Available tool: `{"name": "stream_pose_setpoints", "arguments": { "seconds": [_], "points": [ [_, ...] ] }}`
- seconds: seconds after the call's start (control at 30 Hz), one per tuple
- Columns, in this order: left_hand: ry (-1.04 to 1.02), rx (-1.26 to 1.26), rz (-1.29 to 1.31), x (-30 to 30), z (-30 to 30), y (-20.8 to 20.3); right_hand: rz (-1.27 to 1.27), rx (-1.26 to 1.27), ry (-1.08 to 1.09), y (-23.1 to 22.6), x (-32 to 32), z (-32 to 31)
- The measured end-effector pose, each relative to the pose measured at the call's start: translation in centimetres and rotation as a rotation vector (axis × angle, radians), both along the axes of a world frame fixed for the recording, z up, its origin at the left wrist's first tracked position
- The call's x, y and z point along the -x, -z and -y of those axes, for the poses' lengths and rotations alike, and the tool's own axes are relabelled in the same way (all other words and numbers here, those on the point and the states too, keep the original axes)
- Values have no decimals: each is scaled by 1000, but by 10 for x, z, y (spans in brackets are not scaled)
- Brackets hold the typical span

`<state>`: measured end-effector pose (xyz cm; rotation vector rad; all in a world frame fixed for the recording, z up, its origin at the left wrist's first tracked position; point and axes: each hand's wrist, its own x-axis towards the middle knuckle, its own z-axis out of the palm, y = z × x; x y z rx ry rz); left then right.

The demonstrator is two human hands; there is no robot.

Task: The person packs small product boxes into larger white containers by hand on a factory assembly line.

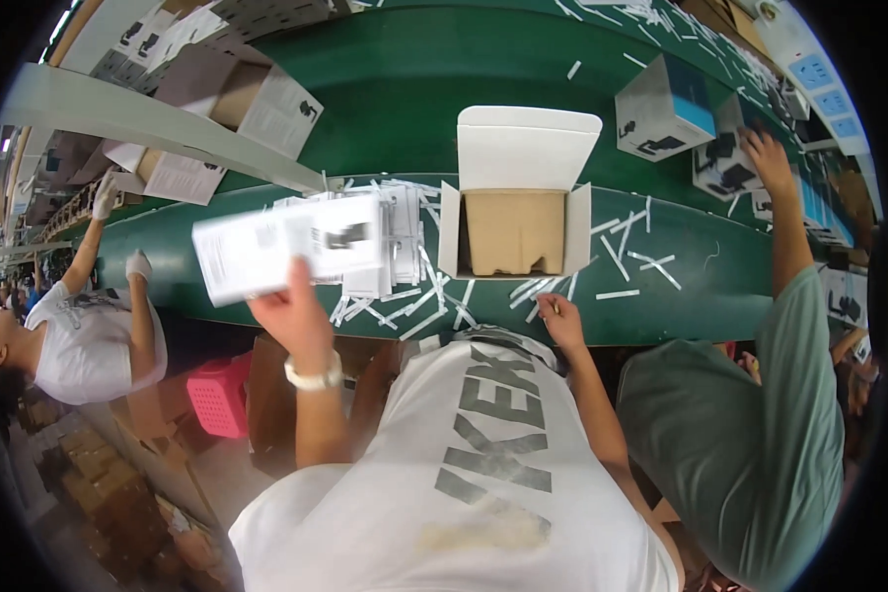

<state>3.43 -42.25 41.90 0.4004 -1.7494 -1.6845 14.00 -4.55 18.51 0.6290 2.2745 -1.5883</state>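
Observation:
My left hand (pixel 298 318) is raised over the left side of the bench, its fingers closed on a white printed booklet (pixel 266 247) that is slightly blurred. Partly behind the booklet lies a pile of similar white booklets (pixel 401 232). In front of me an open white box (pixel 528 158) has its lid tipped back and a brown cardboard insert (pixel 513 229) inside. My right hand (pixel 560 321) is at the bench's near edge, just right of the box, with fingers curled together; whatever they hold, if anything, is too small to make out.
White paper strips (pixel 617 252) are scattered over the green bench (pixel 701 286). At the right, a co-worker's hand (pixel 768 158) touches a printed box (pixel 725 158) beside another closed box (pixel 661 109). Open cartons (pixel 276 113) stand back left; another person (pixel 99 340) works farther left.

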Motion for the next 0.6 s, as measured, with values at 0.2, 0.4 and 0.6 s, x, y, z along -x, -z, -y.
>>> {"name": "stream_pose_setpoints", "arguments": {
  "seconds": [0.2, 0.4, 0.6],
  "points": [
    [439, 850, 95, -7, -97, -9, 44, 8, -92, 10, 3, 2],
    [360, 789, 26, 5, -121, 19, -101, -45, 30, -54, 13, 2],
    [581, 359, 265, -14, -126, 79, -516, 34, 155, -175, 61, 24]
  ]
}}
